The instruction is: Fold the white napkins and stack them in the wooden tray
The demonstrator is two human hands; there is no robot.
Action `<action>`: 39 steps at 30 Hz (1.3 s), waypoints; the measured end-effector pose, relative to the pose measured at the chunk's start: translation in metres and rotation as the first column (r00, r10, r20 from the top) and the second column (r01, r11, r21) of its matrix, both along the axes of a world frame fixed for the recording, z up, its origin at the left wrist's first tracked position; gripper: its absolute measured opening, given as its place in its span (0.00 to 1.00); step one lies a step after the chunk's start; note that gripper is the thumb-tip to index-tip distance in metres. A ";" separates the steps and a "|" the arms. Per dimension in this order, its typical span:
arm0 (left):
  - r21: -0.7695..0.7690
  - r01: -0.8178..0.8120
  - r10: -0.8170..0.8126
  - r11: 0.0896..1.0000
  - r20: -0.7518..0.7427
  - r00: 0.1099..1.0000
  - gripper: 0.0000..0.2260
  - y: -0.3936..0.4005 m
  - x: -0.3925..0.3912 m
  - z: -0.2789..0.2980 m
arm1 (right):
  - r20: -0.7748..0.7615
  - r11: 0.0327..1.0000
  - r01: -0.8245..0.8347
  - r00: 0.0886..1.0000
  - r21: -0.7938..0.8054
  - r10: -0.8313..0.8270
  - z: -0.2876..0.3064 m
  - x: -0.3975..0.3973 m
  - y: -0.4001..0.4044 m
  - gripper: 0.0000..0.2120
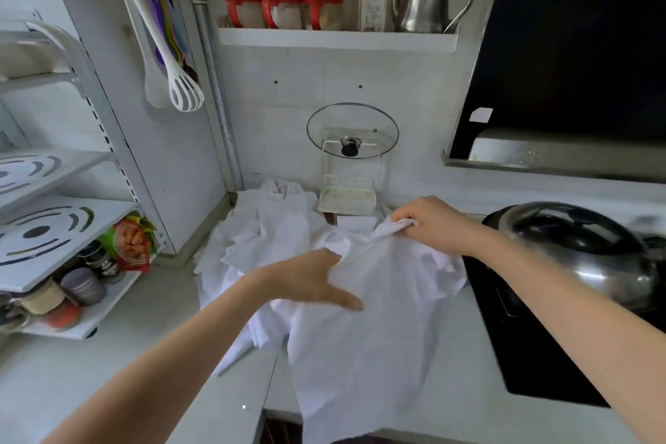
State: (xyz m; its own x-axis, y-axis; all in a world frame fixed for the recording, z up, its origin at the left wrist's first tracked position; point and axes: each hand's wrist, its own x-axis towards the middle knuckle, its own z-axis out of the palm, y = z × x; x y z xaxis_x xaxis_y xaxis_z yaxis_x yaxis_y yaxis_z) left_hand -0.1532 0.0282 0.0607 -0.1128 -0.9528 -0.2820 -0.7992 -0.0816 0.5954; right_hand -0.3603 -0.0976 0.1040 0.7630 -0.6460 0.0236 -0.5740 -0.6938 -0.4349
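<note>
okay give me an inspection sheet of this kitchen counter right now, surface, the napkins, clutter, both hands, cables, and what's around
Surface: pale counter.
Job's things: held napkin hangs over the counter's front edge; rumpled napkin pile behind it; wooden tray not identifiable.
Clutter: lid stand behind the pile.
Hands: left hand grips the napkin's upper edge; right hand pinches its corner.
Cables: nothing seen.
Surroundings: covered pot on the stove at right; shelf rack at left.

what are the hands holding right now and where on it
Both hold one white napkin along its upper edge: the right hand pinches a bunched corner, the left hand grips the edge further left. The rest drapes over the counter's front.
</note>
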 end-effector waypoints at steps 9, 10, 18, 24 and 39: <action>-0.153 -0.193 0.242 0.969 0.440 0.865 0.14 0.024 0.068 -0.022 | 0.196 0.998 -0.043 0.980 0.055 0.031 -0.037 0.061 0.008 0.17; -0.232 -0.235 0.321 0.944 0.475 0.819 0.12 0.035 0.077 -0.023 | 0.217 0.993 -0.085 0.974 0.081 0.066 -0.042 0.080 0.011 0.17; -0.762 -0.481 0.900 0.432 0.395 0.182 0.09 0.182 0.160 0.003 | 0.346 0.897 -0.378 0.830 -0.228 0.438 -0.047 0.247 0.096 0.14; -0.898 -0.070 0.901 0.434 0.431 0.055 0.03 0.274 0.163 -0.004 | 0.484 0.739 -0.287 0.604 -0.609 0.633 -0.060 0.281 0.160 0.14; 0.301 -0.659 0.388 0.690 0.614 0.687 0.13 0.380 0.108 -0.207 | -0.647 0.693 -0.684 0.426 0.228 0.633 -0.257 0.263 0.243 0.07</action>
